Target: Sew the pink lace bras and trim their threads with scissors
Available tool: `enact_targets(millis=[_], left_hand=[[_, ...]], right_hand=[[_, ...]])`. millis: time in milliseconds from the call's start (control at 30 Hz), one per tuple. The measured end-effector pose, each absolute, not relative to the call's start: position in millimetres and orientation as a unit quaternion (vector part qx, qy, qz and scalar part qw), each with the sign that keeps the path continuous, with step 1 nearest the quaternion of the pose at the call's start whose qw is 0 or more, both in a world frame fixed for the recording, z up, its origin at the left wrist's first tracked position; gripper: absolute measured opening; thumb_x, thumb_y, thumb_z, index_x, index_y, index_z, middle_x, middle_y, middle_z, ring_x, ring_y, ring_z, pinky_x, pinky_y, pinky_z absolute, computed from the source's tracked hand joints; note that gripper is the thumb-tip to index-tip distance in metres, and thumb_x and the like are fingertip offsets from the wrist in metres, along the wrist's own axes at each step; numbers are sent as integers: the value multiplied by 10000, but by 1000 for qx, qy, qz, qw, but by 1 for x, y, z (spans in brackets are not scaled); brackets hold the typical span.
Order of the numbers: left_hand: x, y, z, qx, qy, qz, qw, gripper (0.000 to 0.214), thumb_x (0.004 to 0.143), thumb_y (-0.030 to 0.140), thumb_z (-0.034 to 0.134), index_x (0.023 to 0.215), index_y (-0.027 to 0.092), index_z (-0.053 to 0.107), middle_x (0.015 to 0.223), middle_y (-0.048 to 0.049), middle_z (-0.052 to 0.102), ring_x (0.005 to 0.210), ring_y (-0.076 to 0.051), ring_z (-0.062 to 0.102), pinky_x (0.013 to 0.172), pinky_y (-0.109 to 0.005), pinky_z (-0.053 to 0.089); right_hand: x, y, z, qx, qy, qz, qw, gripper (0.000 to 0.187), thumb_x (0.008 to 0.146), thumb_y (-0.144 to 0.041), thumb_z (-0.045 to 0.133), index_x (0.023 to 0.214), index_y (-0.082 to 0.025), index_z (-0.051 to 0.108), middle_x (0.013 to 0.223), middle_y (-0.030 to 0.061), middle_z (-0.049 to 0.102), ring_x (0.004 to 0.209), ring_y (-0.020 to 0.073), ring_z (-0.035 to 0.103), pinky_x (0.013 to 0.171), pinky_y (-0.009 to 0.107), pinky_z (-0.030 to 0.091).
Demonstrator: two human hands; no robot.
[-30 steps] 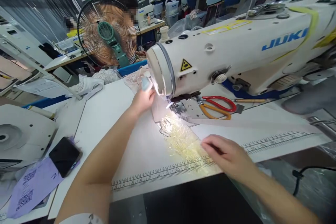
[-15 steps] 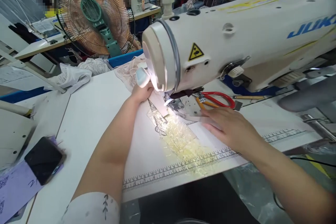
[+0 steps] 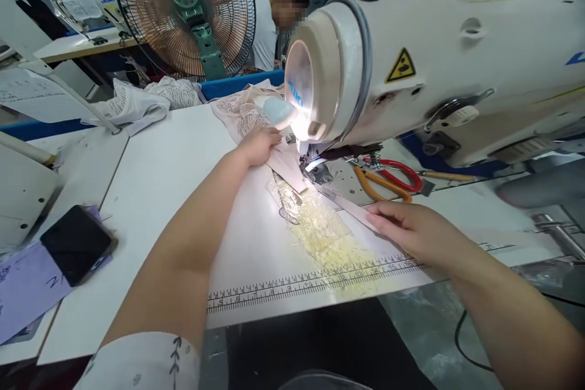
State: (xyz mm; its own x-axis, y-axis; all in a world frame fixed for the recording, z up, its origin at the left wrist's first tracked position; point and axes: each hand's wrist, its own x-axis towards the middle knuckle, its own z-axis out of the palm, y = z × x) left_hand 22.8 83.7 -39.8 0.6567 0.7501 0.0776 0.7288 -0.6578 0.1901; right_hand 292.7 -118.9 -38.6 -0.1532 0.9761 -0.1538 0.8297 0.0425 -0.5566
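Cream-white, the sewing machine [image 3: 434,67] fills my view, its lamp lighting the white surface [image 3: 173,195] beneath. A pale fabric strip [image 3: 340,202] runs under the presser foot [image 3: 315,172]. My left hand [image 3: 258,145] lies flat behind the needle, pressing cloth down; my right hand [image 3: 406,228] pinches the strip's near end, likely keeping it taut and straight. Red-and-orange scissors [image 3: 388,180] lie within reach.

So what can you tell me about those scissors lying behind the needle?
The scissors lie flat on the white sewing table, under the arm of the sewing machine and just right of the needle area. One handle loop is red, the other orange, seemingly plastic; the metal blades point left and look closed. No hand touches them; the right hand rests nearer the camera.
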Motion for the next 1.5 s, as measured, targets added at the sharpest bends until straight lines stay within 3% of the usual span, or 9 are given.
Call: enact_targets(millis=[200,400,600,700,833,1000,1267,1500], left_hand=[[6,60,-40,891,445,64,72,442,868,132,355,1236,184,596,1410,-53,477,1245,-273,425,1075,-422,324],[-4,53,-42,885,449,83,91,458,892,140,323,1267,206,578,1404,-22,488,1253,-257,430,1092,-410,318],[-4,55,-43,889,441,90,89,469,880,116,330,1265,203,583,1396,-29,498,1238,-268,451,1087,-420,326],[-5,56,-44,887,445,87,90,473,878,106,332,1274,190,576,1403,-38,491,1252,-271,438,1091,-414,319],[-5,56,-44,886,446,90,91,471,870,101,347,1269,197,580,1404,-24,489,1250,-263,438,1096,-410,315],[-5,56,-43,885,447,90,87,465,876,122,338,1267,195,579,1402,-26,493,1252,-261,439,1097,-427,320],[-8,59,-42,893,435,93,64,472,850,143,336,1242,176,597,1357,-47,533,1239,-249,455,1096,-431,334],[-3,49,-26,879,464,94,54,439,838,166,379,1207,174,616,1164,-79,634,1150,-257,524,1015,-418,423]], right_hand=[[297,-114,-36,-640,-695,298,135,388,751,-530,449,787,-230,693,765,30,703,673,228,633,593,317,446],[294,-114,-21,-656,-666,349,60,404,754,-529,469,908,-231,694,920,29,713,808,264,644,713,346,455],[295,-117,-17,-634,-666,387,64,398,774,-531,496,953,-230,684,938,28,705,817,256,642,705,327,469],[295,-121,-23,-642,-691,326,63,334,767,-493,502,921,-257,683,915,15,703,779,239,644,659,317,477],[291,-139,-40,-664,-725,143,112,234,792,-389,475,800,-229,645,797,35,681,675,211,619,530,292,433],[288,-167,-63,-546,-815,-117,153,307,908,-195,372,905,-163,677,866,80,667,758,205,599,600,295,430],[289,-175,-68,-506,-843,-128,132,330,878,-85,363,983,-129,673,849,85,631,737,189,532,598,269,414],[286,-173,-59,-500,-841,-156,136,310,810,11,418,890,-141,676,753,44,601,670,157,485,578,249,368]])
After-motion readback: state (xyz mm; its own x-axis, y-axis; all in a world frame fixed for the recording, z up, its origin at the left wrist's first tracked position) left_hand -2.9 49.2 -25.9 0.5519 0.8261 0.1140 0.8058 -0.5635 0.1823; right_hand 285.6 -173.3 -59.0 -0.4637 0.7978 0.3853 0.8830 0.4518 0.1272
